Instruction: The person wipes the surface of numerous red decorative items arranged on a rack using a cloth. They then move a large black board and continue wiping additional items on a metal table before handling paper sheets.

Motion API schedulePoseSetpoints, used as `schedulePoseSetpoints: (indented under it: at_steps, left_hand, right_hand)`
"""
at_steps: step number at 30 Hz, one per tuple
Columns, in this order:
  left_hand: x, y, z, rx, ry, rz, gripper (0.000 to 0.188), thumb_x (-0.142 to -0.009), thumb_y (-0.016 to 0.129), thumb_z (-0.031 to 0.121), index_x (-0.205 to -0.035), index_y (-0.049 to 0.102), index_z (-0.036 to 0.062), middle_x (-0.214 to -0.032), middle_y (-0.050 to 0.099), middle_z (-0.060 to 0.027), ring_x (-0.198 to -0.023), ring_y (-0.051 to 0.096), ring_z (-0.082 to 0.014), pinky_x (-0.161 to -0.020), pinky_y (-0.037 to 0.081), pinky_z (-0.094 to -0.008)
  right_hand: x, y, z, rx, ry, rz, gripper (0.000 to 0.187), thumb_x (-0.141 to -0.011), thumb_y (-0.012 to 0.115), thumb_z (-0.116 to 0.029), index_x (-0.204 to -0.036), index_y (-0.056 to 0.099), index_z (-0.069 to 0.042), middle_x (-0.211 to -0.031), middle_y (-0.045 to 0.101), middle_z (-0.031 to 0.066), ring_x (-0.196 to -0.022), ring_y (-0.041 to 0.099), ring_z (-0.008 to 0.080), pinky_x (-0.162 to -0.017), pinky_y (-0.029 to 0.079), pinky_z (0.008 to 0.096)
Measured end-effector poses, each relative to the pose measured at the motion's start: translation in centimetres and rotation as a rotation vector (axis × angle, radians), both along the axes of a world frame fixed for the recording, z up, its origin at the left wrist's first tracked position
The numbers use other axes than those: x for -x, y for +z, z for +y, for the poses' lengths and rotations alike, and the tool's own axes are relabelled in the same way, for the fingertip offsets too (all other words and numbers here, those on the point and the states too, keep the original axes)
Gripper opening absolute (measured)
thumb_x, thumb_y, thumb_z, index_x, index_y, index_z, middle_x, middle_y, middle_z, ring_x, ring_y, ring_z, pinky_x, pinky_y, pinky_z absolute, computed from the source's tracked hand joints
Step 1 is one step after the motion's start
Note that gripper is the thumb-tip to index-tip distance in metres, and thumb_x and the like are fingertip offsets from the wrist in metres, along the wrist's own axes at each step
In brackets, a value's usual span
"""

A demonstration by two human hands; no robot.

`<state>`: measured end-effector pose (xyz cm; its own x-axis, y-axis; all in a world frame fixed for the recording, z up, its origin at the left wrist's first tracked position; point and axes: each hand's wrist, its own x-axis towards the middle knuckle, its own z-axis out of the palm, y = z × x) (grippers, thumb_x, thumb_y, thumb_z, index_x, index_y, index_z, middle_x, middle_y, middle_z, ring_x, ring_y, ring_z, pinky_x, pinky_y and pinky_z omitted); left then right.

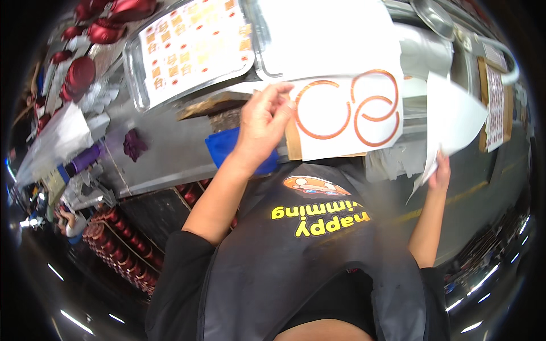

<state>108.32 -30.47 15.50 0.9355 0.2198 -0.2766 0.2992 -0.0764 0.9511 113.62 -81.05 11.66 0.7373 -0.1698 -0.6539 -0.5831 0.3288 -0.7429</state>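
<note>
My right hand [440, 171], out to the right, pinches the lower edge of a curved white sheet of paper [455, 116]. In front of me a flat white sheet [318, 149] bears three copper-coloured open rings, two of them overlapping; whether they are printed or lie loose I cannot tell. Over its left edge hovers my left hand [266, 120], fingers loosely bent and the thumb apart from them. Nothing shows in that hand. Beneath the flat sheet a brown board [293, 142] peeks out. Beside my left wrist lies a blue cloth or pad [219, 149].
Behind are a tray [135, 85] with a sheet of gold and red patterns and another tray [267, 71] under blank white sheets. Shiny red vessels [79, 74] and a dark purple cloth [135, 144] lie left. Red pieces fill a rack [122, 244] below. A grey hose [515, 65] curves at right.
</note>
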Motion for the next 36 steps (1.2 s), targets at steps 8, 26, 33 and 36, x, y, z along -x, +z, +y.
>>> schedulePoseSetpoints:
  at_steps: [8,26,33,36]
  left_hand:
    - [0.3,-3.5,-5.7,-0.206,-0.294,0.310,0.030,-0.087,0.064,0.013,-0.114,0.061,-0.0003,-0.102,0.063,-0.0109,-0.088,0.061,-0.0152,-0.079,0.049,-0.0285]
    - [-11.8,-4.9,0.4,0.113,0.333,0.542,0.081,-0.082,0.068,0.024,-0.147,0.024,0.0028,-0.148,0.027,-0.0249,-0.134,0.026,-0.0471,-0.104,0.034,-0.0517]
    - [-11.3,-6.5,-0.7,-0.048,0.291,0.590,0.073,-0.082,0.067,0.019,-0.143,0.032,-0.0001,-0.141,0.037,-0.0239,-0.126,0.042,-0.0358,-0.097,0.041,-0.0454]
    - [-10.1,-6.8,-1.6,-0.233,0.250,0.573,0.069,-0.081,0.067,0.019,-0.139,0.038,-0.0018,-0.132,0.047,-0.0240,-0.118,0.050,-0.0309,-0.095,0.043,-0.0422]
  right_hand:
    - [16.4,-8.1,-15.4,0.135,-0.392,0.300,0.046,-0.092,0.056,-0.004,-0.136,0.043,-0.003,-0.128,0.056,0.0123,-0.114,0.057,0.0284,-0.099,0.047,0.0461]
    - [-13.5,-6.1,13.0,0.661,0.830,-0.251,0.056,-0.086,0.059,-0.013,-0.138,0.044,0.002,-0.120,0.062,0.0186,-0.106,0.060,0.0217,-0.092,0.047,0.0332]
    - [-13.3,-4.3,14.5,0.281,0.725,-0.109,0.033,-0.087,0.060,-0.016,-0.116,0.059,-0.001,-0.092,0.065,0.0033,-0.081,0.057,0.0100,-0.073,0.045,0.0241]
    - [-14.6,-3.8,15.3,0.262,0.737,-0.019,0.019,-0.088,0.062,-0.019,-0.102,0.064,-0.006,-0.088,0.064,-0.0021,-0.076,0.054,0.0059,-0.070,0.042,0.0217]
